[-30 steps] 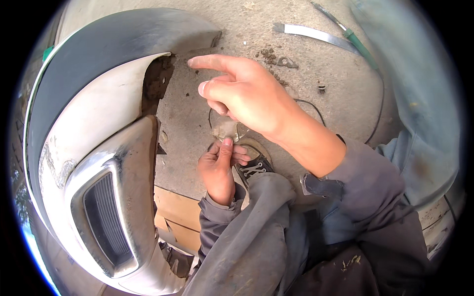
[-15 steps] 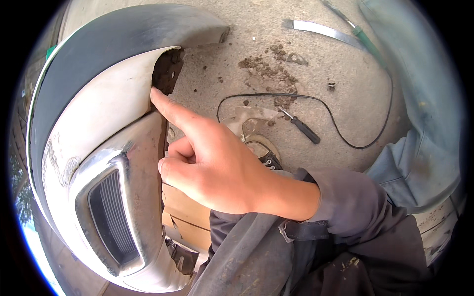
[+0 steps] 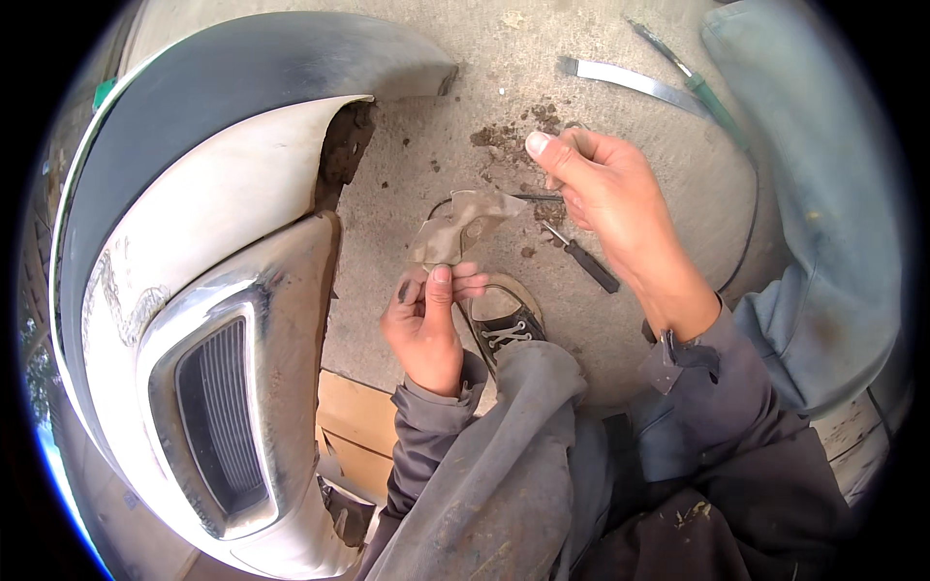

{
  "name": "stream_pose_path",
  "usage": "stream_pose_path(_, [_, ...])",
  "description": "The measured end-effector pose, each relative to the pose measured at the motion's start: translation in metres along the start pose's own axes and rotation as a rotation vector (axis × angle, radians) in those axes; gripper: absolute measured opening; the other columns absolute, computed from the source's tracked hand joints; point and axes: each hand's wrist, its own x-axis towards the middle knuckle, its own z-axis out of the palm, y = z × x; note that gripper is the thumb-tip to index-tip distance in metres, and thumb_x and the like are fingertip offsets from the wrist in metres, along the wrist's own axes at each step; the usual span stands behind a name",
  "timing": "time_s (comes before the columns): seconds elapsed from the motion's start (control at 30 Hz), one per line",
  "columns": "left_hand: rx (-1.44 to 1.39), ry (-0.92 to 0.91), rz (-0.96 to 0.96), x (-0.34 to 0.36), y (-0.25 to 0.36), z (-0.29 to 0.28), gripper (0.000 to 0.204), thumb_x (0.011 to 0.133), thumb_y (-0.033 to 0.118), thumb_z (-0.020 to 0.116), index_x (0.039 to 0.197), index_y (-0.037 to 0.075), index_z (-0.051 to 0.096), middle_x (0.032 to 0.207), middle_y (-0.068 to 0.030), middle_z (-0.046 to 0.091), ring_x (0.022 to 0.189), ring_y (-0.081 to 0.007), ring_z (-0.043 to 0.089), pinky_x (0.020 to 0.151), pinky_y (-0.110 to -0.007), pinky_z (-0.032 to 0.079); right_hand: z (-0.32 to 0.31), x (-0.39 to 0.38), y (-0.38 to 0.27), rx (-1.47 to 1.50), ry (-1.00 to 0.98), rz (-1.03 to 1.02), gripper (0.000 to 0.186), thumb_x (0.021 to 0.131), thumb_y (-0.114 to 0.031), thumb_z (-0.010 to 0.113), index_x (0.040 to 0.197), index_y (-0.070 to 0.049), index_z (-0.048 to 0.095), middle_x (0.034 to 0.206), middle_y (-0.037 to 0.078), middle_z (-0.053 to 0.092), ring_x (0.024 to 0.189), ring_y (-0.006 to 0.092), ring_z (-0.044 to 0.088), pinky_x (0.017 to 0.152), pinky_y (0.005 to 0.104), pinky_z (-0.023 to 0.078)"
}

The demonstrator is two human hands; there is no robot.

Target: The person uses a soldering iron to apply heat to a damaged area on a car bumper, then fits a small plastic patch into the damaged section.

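Pinched at its lower edge between thumb and fingers of the left hand, a clear sheet stood near the shoe, probably gripped there to leave most of it uncovered; the right hand hung half curled, its hold impossible to tell; on the ground lay a screwdriver, farther off a metal strip

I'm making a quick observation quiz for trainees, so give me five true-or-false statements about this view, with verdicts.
1. The left hand holds a translucent sheet. True.
2. The right hand touches the bumper. False: it is apart from it.
3. The black-handled screwdriver lies on the ground. True.
4. The shoe has no laces. False: pale laces show.
5. The green-handled tool lies beside a flat metal strip. True.
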Motion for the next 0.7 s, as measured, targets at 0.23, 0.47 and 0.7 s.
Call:
stream_pose_path(0.23, [-0.082, 0.06, 0.222, 0.028, 0.019, 0.03, 0.017, 0.093, 0.008, 0.049, 0.087, -0.008, 0.052, 0.09, -0.0202, 0.063, 0.078, -0.0245, 0.065, 0.071, -0.034, 0.055, 0.017, 0.003, 0.016, 0.343, -0.235, 0.163, 0.026, 0.089, -0.02, 0.058, 0.105, 0.0, 0.057, 0.091, 0.006, 0.06, 0.079, 0.01, 0.055, 0.065, 0.0236, 0.044])
stream_pose_path(0.47, [-0.016, 0.123, 0.325, 0.044, 0.026, 0.031, 0.023, 0.094, 0.011, 0.048, 0.087, -0.009, 0.055, 0.087, -0.0157, 0.064, 0.072, -0.0181, 0.063, 0.066, -0.03, 0.053, 0.044, 0.041, 0.021, 0.551, -0.307, 0.101, 0.02, 0.087, -0.019, 0.061, 0.096, -0.002, 0.061, 0.086, 0.004, 0.06, 0.074, 0.0103, 0.054, 0.066, 0.024, 0.046])
stream_pose_path(0.7, [0.018, 0.174, 0.412, 0.047, 0.019, 0.023, 0.03, 0.096, 0.018, 0.046, 0.084, -0.008, 0.058, 0.081, -0.013, 0.064, 0.07, -0.0151, 0.059, 0.063, -0.028, 0.049, 0.065, 0.053, 0.026, 0.602, -0.45, 0.127, 0.017, 0.087, -0.02, 0.061, 0.092, -0.004, 0.062, 0.08, 0.002, 0.06, 0.069, 0.0091, 0.051, 0.064, 0.0231, 0.045])
